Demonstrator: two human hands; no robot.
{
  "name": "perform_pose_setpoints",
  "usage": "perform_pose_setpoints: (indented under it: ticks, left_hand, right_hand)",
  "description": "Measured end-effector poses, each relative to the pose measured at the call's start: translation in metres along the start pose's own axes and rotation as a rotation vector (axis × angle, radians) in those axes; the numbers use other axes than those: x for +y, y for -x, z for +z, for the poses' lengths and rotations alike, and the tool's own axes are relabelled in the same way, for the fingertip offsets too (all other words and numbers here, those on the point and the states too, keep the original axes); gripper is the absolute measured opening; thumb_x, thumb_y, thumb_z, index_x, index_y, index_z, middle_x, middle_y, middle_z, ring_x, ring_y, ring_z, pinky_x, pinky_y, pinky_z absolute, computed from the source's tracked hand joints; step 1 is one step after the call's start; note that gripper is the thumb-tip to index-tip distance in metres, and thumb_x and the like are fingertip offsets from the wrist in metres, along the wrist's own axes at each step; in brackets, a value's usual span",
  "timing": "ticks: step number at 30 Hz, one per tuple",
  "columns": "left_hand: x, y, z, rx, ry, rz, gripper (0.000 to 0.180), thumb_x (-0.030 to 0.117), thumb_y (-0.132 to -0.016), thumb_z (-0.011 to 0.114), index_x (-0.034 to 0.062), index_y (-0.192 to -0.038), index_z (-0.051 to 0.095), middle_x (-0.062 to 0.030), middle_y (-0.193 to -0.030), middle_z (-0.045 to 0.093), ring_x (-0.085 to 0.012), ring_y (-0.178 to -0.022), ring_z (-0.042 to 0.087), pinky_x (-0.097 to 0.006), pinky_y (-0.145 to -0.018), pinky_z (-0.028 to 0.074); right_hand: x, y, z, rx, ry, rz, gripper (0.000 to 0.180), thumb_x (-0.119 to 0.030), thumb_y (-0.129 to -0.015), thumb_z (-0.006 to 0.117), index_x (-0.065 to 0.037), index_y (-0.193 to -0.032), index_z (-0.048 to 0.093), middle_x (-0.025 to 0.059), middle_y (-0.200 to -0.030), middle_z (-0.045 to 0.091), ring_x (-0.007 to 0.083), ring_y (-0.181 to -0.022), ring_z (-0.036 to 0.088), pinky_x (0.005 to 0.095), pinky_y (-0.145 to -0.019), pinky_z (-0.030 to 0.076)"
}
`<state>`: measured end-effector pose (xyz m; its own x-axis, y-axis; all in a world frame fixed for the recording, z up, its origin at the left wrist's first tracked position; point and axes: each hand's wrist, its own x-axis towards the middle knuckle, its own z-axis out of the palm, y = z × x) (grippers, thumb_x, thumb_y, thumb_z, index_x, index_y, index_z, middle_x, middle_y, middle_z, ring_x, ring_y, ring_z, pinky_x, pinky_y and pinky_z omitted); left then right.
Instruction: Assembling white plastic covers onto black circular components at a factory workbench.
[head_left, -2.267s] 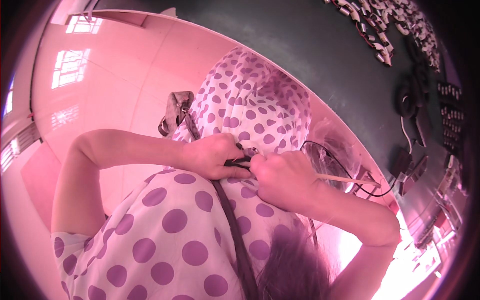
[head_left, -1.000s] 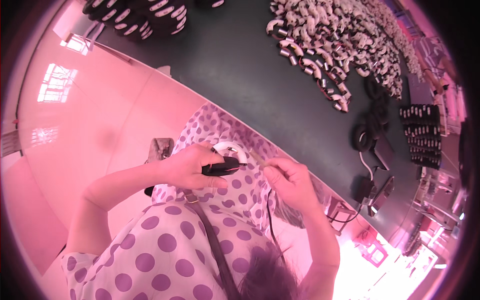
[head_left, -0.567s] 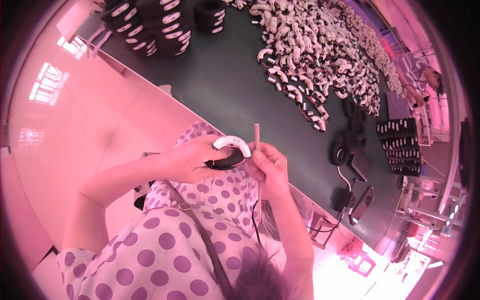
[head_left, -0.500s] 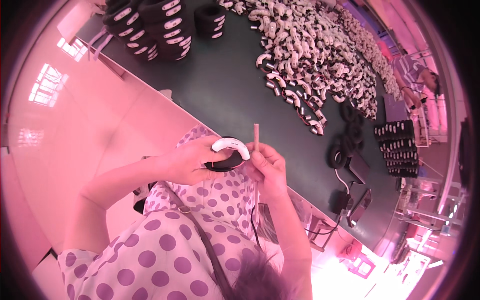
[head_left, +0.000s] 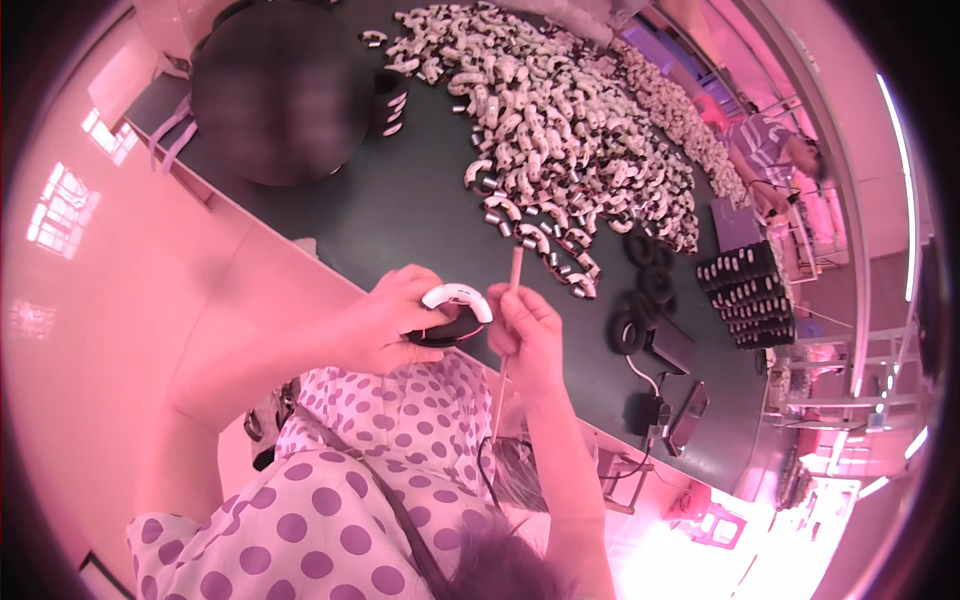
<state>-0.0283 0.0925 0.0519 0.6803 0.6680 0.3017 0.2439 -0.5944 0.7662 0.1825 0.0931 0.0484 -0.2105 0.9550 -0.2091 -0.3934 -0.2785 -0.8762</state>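
My left hand [head_left: 385, 325] is closed on a black ring [head_left: 462, 329] fitted with a white curved cover [head_left: 457, 296], held above my lap near the table's edge. A thin red wire shows at the ring's lower left side. To the right of the ring, my right hand [head_left: 532, 338] pinches a thin, pale stick [head_left: 516, 268]. The stick stands nearly upright in the picture, its upper end above the fingers and its lower part running down past the hand. The right fingers are close beside the cover's right end; whether they touch it, I cannot tell.
A large heap of white curved parts [head_left: 560, 110] with wires and silver cylinders covers the table's [head_left: 400, 220] far side. Stacked black rings [head_left: 742, 290] stand at the right, near a phone [head_left: 687, 418]. A dark blurred patch hides the far left. Another person [head_left: 765, 150] works beyond.
The view has shifted, so the table and heap sit farther left. My right hand has drawn slightly away from the cover, still pinching the stick. The left hand keeps its hold.
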Motion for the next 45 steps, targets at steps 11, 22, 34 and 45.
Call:
perform_pose_setpoints:
  ticks: [11, 22, 34, 45]
  left_hand:
    - [-0.051, -0.028, 0.038, 0.361, 0.212, -0.177, 0.027, 0.009, -0.068, 0.064, 0.0012, -0.094, 0.058, -0.0118, -0.087, 0.050, -0.0243, -0.081, 0.049, -0.031, -0.070, 0.039]
    - [-0.059, -0.028, 0.034, 0.489, 0.248, -0.277, 0.022, 0.006, -0.068, 0.062, 0.0002, -0.089, 0.059, -0.0097, -0.082, 0.052, -0.0182, -0.072, 0.052, -0.027, -0.065, 0.040]
    - [-0.059, -0.034, 0.042, 0.543, 0.170, -0.301, 0.024, 0.009, -0.069, 0.060, -0.0040, -0.089, 0.057, -0.0111, -0.083, 0.052, -0.0200, -0.074, 0.051, -0.028, -0.068, 0.040]
    - [-0.059, -0.035, 0.045, 0.547, 0.122, -0.303, 0.020, 0.009, -0.072, 0.059, -0.0017, -0.089, 0.059, -0.0112, -0.083, 0.054, -0.0204, -0.077, 0.052, -0.028, -0.069, 0.040]
  right_hand:
    - [0.014, -0.042, -0.071, -0.193, -0.128, 0.308, 0.019, -0.016, -0.087, 0.047, 0.000, -0.096, 0.053, 0.0029, -0.069, 0.052, 0.0042, -0.039, 0.031, 0.0183, -0.036, 0.025]
    - [0.025, -0.056, -0.080, -0.377, -0.507, 0.289, 0.023, -0.016, -0.090, 0.041, 0.002, -0.098, 0.051, 0.0050, -0.070, 0.050, 0.0038, -0.038, 0.028, 0.0189, -0.037, 0.027]
    - [0.029, -0.060, -0.085, -0.373, -0.529, 0.253, 0.023, -0.018, -0.089, 0.042, 0.002, -0.097, 0.052, 0.0054, -0.067, 0.052, 0.0046, -0.037, 0.032, 0.0189, -0.035, 0.025]
    - [0.029, -0.058, -0.081, -0.299, -0.518, 0.269, 0.022, -0.018, -0.089, 0.044, 0.001, -0.097, 0.053, 0.0054, -0.066, 0.052, 0.0063, -0.038, 0.032, 0.0196, -0.035, 0.024]
